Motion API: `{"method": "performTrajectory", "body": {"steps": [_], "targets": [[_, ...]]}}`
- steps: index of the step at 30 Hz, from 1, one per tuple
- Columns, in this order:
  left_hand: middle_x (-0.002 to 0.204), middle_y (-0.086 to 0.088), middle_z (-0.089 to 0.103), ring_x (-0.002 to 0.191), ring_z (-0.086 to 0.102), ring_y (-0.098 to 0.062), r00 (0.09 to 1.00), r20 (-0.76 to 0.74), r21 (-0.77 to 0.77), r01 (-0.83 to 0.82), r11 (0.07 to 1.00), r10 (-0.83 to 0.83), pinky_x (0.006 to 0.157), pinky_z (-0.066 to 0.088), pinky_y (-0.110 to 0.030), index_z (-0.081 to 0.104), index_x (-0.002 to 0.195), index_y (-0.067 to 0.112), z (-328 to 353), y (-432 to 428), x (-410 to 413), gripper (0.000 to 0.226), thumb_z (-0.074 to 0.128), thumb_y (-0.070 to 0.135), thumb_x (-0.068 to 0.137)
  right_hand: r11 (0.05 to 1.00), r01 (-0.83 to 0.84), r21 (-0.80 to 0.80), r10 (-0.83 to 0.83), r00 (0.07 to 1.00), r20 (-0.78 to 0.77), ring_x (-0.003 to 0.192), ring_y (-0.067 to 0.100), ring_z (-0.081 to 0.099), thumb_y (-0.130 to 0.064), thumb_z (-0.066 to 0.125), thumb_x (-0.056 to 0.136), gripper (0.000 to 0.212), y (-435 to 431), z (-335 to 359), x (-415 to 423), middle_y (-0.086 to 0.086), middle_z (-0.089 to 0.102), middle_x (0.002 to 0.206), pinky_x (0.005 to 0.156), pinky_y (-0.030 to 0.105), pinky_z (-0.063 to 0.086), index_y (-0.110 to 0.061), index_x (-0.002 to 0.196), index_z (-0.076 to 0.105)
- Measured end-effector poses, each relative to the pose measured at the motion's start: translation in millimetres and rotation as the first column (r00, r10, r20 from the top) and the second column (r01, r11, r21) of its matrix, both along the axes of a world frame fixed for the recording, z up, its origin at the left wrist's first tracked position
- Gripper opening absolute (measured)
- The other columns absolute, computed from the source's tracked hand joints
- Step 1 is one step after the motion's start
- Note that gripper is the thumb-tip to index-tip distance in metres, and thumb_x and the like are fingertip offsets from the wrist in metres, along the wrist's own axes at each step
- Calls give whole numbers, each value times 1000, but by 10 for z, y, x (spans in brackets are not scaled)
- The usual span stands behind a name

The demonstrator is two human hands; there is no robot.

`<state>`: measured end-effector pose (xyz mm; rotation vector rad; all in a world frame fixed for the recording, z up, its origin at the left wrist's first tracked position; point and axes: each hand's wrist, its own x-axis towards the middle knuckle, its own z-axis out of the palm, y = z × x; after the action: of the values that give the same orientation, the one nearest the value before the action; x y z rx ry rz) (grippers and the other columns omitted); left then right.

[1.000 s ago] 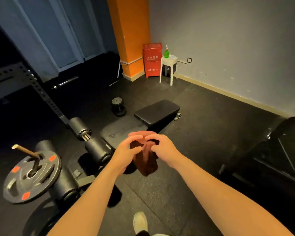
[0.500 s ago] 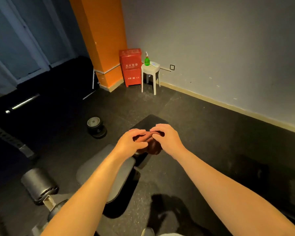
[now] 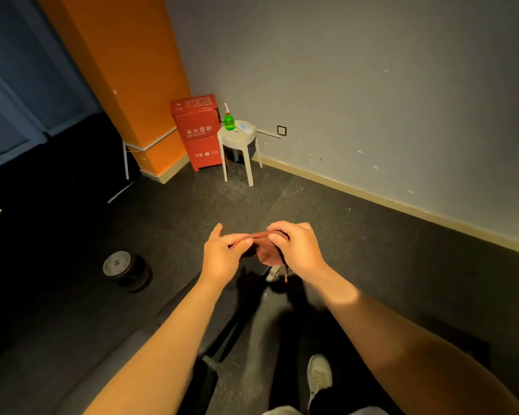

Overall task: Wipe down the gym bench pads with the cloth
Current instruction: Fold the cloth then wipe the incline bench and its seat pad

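Dark red cloth sits at frame centre, held in the air above the bench pad that runs in from the lower left. We see the left hand pinching its top edge and the right hand curled round the other end. Dumbbell is on the floor at left; red box and white stool with green spray bottle are upper middle.

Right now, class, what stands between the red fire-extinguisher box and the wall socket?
In the head view, a white stool stands there, with a green spray bottle on its top.
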<state>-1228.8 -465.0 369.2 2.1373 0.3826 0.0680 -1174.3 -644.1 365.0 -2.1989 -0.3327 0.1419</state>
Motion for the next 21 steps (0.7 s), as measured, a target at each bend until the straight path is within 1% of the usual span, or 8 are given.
{"method": "performTrajectory", "body": {"steps": [2, 5, 7, 10, 13, 16, 18, 21], "targets": [[153, 8, 42, 147, 32, -15, 999, -7, -60, -49, 997, 48, 109, 25, -22, 77, 111, 30, 7, -200, 510, 18, 68, 26, 96, 998, 15, -55, -13, 999, 32, 112, 13, 51, -34, 58, 91, 24, -126, 17, 563, -10, 69, 106, 93, 19, 35, -30, 110, 72], [108, 24, 70, 113, 63, -1, 995, 45, -179, -77, 981, 87, 96, 46, -18, 74, 96, 44, 45, -413, 1198, 20, 69, 24, 95, 996, 0, -95, 5, 999, 46, 110, 15, 61, -33, 54, 97, 24, -190, 103, 1289, -7, 70, 114, 101, 32, 45, -28, 115, 68], [94, 26, 72, 97, 65, 8, 987, 62, -217, -130, 968, 146, 85, 48, -11, 77, 99, 37, 67, -493, 1674, 15, 69, 25, 95, 996, -25, -80, 28, 999, 36, 110, 12, 63, -30, 57, 99, 20, -196, 163, 1750, -7, 69, 117, 95, 25, 47, -24, 117, 65], [96, 24, 70, 90, 61, 20, 977, 64, -285, -176, 942, 202, 75, 41, 0, 78, 105, 22, 73, -502, 2412, 14, 69, 23, 95, 999, -19, -35, 19, 1000, -10, 105, 8, 59, -28, 59, 99, 14, -110, 142, 2472, -6, 65, 115, 84, 16, 40, -24, 112, 62], [96, 23, 69, 92, 65, 13, 963, 46, -360, -231, 904, 264, 74, 42, 0, 77, 108, 21, -27, -411, 3173, 15, 67, 21, 97, 1000, 0, -5, 0, 998, -57, 101, 6, 54, -29, 58, 100, 14, 79, 83, 3216, -6, 56, 114, 72, 6, 32, -24, 112, 61], [92, 13, 73, 92, 70, -4, 937, -6, -467, -311, 828, 348, 82, 52, -11, 76, 108, 18, -135, -215, 3943, 17, 62, 23, 99, 998, -20, 60, 26, 995, -100, 97, 3, 52, -27, 60, 98, 13, 351, 42, 3965, -10, 52, 107, 74, 7, 34, -22, 110, 62], [82, -9, 73, 88, 72, -26, 959, -22, -528, -252, 811, 284, 93, 57, -38, 74, 96, 12, -175, -61, 4437, 25, 54, 26, 100, 988, -28, 152, 57, 980, -189, 95, 4, 59, -27, 62, 98, 11, 575, 22, 4458, -10, 60, 105, 77, 13, 44, -22, 107, 65], [83, -24, 66, 88, 66, -39, 970, -43, -552, -221, 804, 237, 100, 50, -54, 67, 92, 10, -204, 263, 5061, 32, 46, 33, 100, 950, -85, 301, 173, 944, -280, 69, 11, 67, -25, 56, 102, 14, 945, 48, 5076, -3, 69, 82, 62, 25, 55, -24, 95, 68]]}}
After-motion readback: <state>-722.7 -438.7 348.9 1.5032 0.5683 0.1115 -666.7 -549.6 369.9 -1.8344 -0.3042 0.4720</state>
